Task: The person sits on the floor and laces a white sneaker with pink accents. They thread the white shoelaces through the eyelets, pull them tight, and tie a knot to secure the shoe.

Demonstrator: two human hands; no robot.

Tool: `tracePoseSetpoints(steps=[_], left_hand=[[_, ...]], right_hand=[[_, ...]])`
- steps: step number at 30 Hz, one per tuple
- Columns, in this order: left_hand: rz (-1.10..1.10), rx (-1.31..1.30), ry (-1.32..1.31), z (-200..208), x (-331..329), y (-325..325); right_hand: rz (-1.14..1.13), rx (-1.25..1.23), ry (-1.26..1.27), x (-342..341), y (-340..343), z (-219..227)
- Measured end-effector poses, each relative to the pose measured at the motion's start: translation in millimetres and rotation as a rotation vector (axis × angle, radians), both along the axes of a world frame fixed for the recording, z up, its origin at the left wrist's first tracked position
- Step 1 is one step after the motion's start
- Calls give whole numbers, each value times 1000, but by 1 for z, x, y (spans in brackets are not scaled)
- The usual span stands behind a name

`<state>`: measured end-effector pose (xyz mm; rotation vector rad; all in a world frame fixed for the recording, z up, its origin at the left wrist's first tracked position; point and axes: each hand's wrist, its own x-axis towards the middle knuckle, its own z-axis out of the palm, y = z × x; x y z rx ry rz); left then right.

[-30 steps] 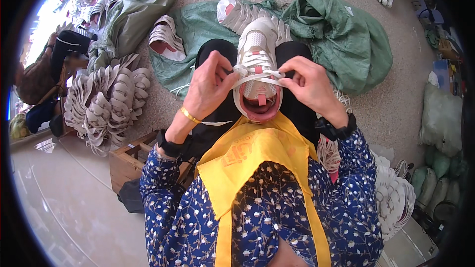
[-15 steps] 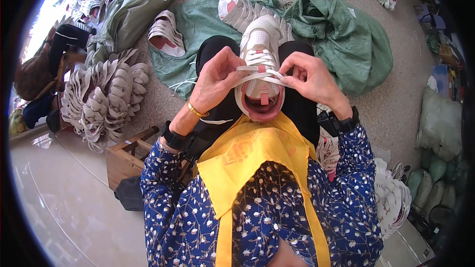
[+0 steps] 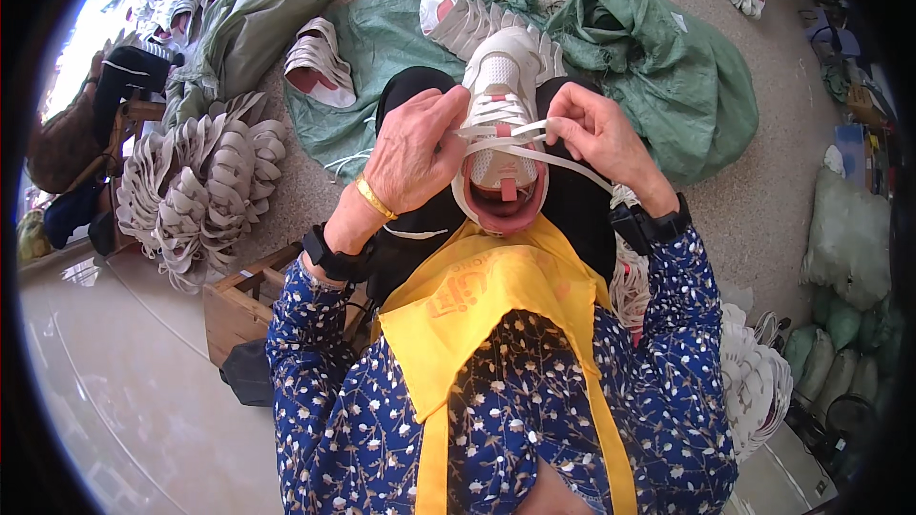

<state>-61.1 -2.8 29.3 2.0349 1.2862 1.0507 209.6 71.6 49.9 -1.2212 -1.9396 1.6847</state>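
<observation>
A white sneaker [image 3: 500, 71] with pink lining rests on my lap, its toe pointing away from me and its opening toward me. White shoelaces [image 3: 520, 151] cross its tongue in rows. At the left of the upper rows, my left hand [image 3: 416, 148] is closed on the shoelace, its back turned up and partly hiding the fingertips. My right hand [image 3: 599, 136] pinches a loop of lace between thumb and forefinger just right of the tongue. One loose lace stretch runs under the right hand toward the right wrist.
Stacked shoe uppers [image 3: 205, 186] lie to the left, beside a wooden stool [image 3: 253, 300]. More uppers [image 3: 320, 65] rest on a green sack [image 3: 382, 38] ahead. A bulging green sack [image 3: 668, 86] stands at the far right. White bundles [image 3: 754, 377] sit near my right elbow.
My left hand has rolled over so its back faces up. The right hand has lifted slightly, and a loose lace stretch now trails to the right beneath it.
</observation>
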Motion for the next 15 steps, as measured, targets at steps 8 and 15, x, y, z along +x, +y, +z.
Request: tracePoseSetpoints(steps=[8, 15], left_hand=[[51, -60, 35, 5, 1, -2], [64, -82, 132, 10, -1, -3]], right_hand=[[8, 166, -163, -4, 5, 1], [211, 832, -551, -23, 0, 13]])
